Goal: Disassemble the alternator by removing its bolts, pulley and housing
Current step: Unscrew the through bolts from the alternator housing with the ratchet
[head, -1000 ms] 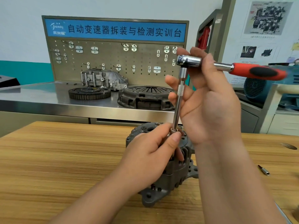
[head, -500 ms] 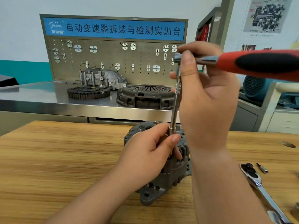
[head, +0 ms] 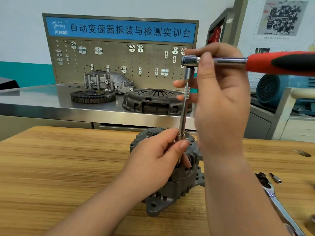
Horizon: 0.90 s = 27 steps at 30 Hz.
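Centre frame: left hand [head: 153, 160] fingers [head: 181, 145] pinch the rod's [head: 183, 114] low end, prob. keeping it on the alternator [head: 172, 188] bolt; right hand [head: 219, 103] fingers [head: 221, 48] grip the wrench [head: 230, 60] head.

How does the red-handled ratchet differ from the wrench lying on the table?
The ratchet has a red and black grip; the wrench has a bare metal handle. The ratchet is held up by the right hand; the wrench lies untouched on the table. Both have chrome shafts.
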### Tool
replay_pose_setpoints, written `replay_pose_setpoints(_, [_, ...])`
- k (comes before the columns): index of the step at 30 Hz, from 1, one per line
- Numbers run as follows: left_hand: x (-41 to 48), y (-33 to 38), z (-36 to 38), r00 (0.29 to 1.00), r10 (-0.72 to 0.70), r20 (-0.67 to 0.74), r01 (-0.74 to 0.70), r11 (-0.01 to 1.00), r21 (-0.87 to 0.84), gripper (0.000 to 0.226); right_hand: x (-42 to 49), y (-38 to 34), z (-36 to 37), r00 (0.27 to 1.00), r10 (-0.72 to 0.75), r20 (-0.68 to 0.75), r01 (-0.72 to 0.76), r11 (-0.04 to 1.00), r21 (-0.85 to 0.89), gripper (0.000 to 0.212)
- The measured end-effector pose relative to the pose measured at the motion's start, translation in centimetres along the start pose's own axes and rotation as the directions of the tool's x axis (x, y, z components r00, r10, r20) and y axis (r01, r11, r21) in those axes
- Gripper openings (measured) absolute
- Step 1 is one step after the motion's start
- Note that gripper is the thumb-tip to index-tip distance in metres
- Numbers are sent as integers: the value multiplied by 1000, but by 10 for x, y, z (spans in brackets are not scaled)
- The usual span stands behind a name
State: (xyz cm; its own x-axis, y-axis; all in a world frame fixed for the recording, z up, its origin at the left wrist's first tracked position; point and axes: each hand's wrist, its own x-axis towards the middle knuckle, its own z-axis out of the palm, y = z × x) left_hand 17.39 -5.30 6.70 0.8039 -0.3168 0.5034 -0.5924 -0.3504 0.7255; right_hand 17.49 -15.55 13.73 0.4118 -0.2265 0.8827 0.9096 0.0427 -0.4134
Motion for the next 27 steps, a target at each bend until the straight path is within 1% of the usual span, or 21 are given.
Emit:
replay_pose_setpoints(1, [0, 0, 0, 1000, -7, -14, 7, 1000, 6, 39, 0, 2, 1, 990, -137, 19, 138, 978, -158, 7])
replay_pose_setpoints(2, [0, -1, 1, 1000, -9, -27, 9, 1000, 9, 38, -2, 4, 2, 971, -234, 47, 238, 934, -265, 7])
replay_pose_setpoints(3, [0, -1, 1, 999, -7, -37, 7, 1000, 7, 36, -4, 6, 3, 959, -277, 54, 280, 908, -313, 9])
replay_pose_setpoints(4, [-1, -2, 2, 999, -4, -48, 4, 1000, 6, 32, -6, 6, 5, 963, -266, 41, 266, 915, -304, 12])
replay_pose_setpoints(5, [-1, -2, 2, 998, 3, -60, -2, 1000, 8, 29, -7, 6, 7, 977, -211, 18, 209, 946, -250, 15])
replay_pose_setpoints(6, [-2, -2, 3, 997, 16, -71, -15, 1000, 10, 28, -8, 3, 9, 992, -127, -7, 124, 980, -154, 15])
replay_pose_setpoints(7, [-3, -2, 3, 996, 36, -78, -36, 999, 9, 30, -8, 0, 10, 1000, -20, -17, 20, 1000, -22, 13])
replay_pose_setpoints(8, [-3, -1, 2, 995, 61, -82, -60, 998, 8, 35, -8, -4, 10, 996, 87, 3, -87, 988, 129, 10])
replay_pose_setpoints(9, [-4, -1, 2, 993, 84, -83, -84, 996, 8, 42, -6, -6, 9, 985, 169, 45, -175, 948, 267, 8])
replay_pose_setpoints(10, [-4, -1, 1, 991, 104, -79, -104, 995, 9, 46, -5, -8, 9, 972, 217, 93, -236, 900, 366, 9])
replay_pose_setpoints(12, [-4, -2, 1, 988, 133, -73, -133, 991, 12, 47, -2, -10, 7, 954, 243, 176, -299, 832, 467, 14])
replay_pose_setpoints(15, [-3, -4, 1, 987, 149, -65, -148, 989, 15, 42, -2, -8, 4, 929, 254, 268, -365, 745, 559, 20])
replay_pose_setpoints(17, [-2, -4, 1, 989, 136, -50, -136, 991, 13, 39, -1, -6, 1, 915, 265, 305, -401, 687, 607, 22])
replay_pose_setpoints(19, [-2, -4, 2, 993, 108, -41, -108, 994, 11, 38, 0, -3, -1, 912, 278, 301, -409, 661, 630, 22])
replay_pose_setpoints(20, [-2, -3, 2, 995, 92, -41, -92, 996, 19, 37, 0, -2, -2, 917, 285, 279, -398, 676, 619, 21])
replay_pose_setpoints(21, [-2, -2, 2, 996, 77, -42, -76, 997, 32, 36, 0, -1, -2, 927, 286, 241, -374, 720, 585, 19])
replay_pose_setpoints(23, [-2, -1, 2, 998, 49, -42, -47, 997, 56, 33, -1, -1, -1, 960, 246, 137, -281, 865, 416, 12])
replay_pose_setpoints(24, [-2, 0, 2, 998, 37, -44, -34, 998, 59, 34, -1, -1, -1, 980, 180, 87, -198, 937, 287, 8])
replay_pose_setpoints(25, [-2, 0, 1, 999, 25, -47, -22, 998, 62, 35, -1, -1, 0, 996, 67, 53, -73, 989, 128, 6])
replay_pose_setpoints(26, [-2, 1, 2, 999, 15, -51, -11, 998, 67, 34, -1, -1, 0, 995, -82, 50, 85, 995, -52, 9])
replay_pose_setpoints(27, [-2, 0, 2, 998, 9, -58, -4, 998, 70, 30, -2, 1, 1, 972, -221, 80, 233, 949, -211, 11])
